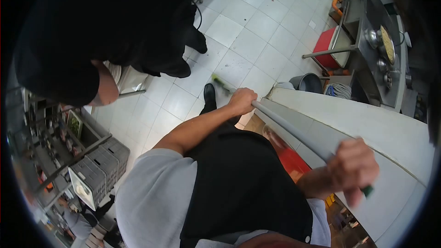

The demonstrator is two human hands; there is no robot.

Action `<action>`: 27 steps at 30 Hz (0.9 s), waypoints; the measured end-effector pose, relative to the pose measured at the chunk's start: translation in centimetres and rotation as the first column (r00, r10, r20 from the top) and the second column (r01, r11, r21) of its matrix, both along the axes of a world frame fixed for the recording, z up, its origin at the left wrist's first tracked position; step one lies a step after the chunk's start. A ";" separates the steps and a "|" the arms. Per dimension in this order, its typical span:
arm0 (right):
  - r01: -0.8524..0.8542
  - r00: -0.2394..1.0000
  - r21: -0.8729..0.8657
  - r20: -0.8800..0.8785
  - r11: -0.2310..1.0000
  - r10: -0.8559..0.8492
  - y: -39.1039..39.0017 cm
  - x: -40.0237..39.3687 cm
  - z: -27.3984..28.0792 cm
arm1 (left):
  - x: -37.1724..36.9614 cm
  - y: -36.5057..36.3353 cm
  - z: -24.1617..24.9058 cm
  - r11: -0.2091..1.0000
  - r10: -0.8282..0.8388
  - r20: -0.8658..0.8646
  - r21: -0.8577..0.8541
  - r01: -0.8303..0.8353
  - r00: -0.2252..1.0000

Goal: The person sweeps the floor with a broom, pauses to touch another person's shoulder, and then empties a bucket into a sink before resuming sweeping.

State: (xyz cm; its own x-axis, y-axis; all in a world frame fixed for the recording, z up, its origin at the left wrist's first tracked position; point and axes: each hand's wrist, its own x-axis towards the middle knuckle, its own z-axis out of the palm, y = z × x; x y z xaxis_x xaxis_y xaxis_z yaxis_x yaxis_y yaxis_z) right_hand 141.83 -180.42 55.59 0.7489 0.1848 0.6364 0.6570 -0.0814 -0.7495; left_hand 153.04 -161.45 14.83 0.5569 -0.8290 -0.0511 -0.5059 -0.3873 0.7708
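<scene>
At nine o'clock, grey plastic crates [103, 165] are stacked. Near centre, the long grey metal pole [289, 128] is grasped by the left hand [241, 101]; toward four o'clock, its green-tipped end is clenched by the right hand [351, 170].

pole [294, 131] grey | apron [243, 188] black | bin [325, 46] red | floor [248, 32] white tiles

Both hands grip a long grey handle [294, 131], prob. a broom or mop. Left hand [242, 100] wraps low on it, fingers curled over; right hand [351, 169] clasps near the top, green end just past its fingers. Another person in black [115, 23] stands beyond the left fingers, on white tile floor [248, 27].
</scene>
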 end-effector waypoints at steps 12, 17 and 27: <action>0.263 0.891 -0.167 -0.336 0.950 -0.306 4.3 4.1 -3.7 | 14.0 -8.5 -4.3 0.976 0.211 0.056 -0.060 -0.207 0.976; 0.278 0.923 -0.102 -0.248 0.955 -0.295 -2.3 -3.2 2.1 | 5.8 -7.2 -1.1 0.981 -0.082 -0.001 -0.179 0.081 0.997; 0.398 0.754 -0.255 -0.457 0.881 -0.472 0.1 1.2 -5.4 | 8.4 -15.1 -10.9 0.963 -0.188 0.004 0.195 0.183 0.982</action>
State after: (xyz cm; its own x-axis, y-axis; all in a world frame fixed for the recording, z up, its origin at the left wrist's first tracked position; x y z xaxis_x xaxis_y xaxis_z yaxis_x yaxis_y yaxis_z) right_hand 143.04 -180.27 50.16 0.9708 -0.1841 0.1535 0.0713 -0.3898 -0.9181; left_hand 161.42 -176.53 3.92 0.3971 -0.8935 -0.2098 -0.5994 -0.4255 0.6780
